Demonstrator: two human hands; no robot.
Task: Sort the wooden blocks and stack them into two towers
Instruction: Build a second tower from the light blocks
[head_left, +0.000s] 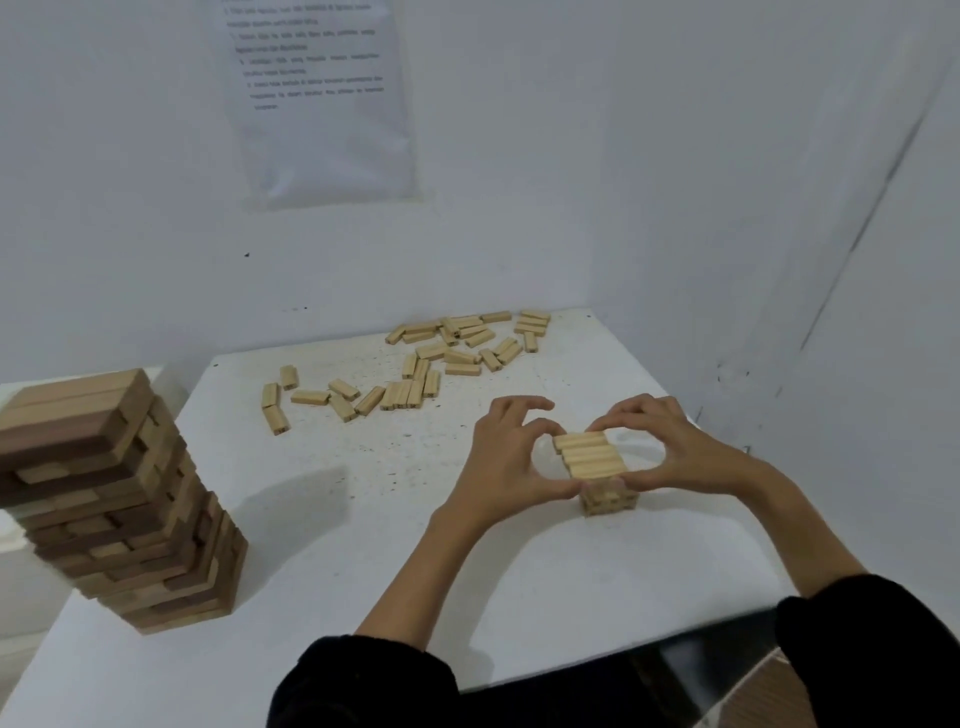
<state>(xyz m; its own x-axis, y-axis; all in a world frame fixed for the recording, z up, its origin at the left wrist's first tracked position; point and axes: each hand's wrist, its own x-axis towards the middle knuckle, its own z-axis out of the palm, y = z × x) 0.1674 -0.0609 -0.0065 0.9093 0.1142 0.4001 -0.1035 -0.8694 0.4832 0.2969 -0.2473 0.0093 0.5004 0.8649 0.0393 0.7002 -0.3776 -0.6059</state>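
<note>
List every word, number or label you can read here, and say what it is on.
Paper sheet on the wall: several printed lines, all too blurred to read.
Loose blocks, tall tower, small tower: no markings visible.

Bare study room: white table, instruction sheet on wall.

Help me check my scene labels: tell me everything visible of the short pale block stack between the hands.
The short stack looks like pale, unfinished wood. It is only a few layers high and stands upright on the white table, towards its right front. The top layer is several oblong blocks laid side by side. Below it, block ends face the camera, so the layers cross. The left hand and right hand cup its upper layers from either side, fingers curled round it.
</note>
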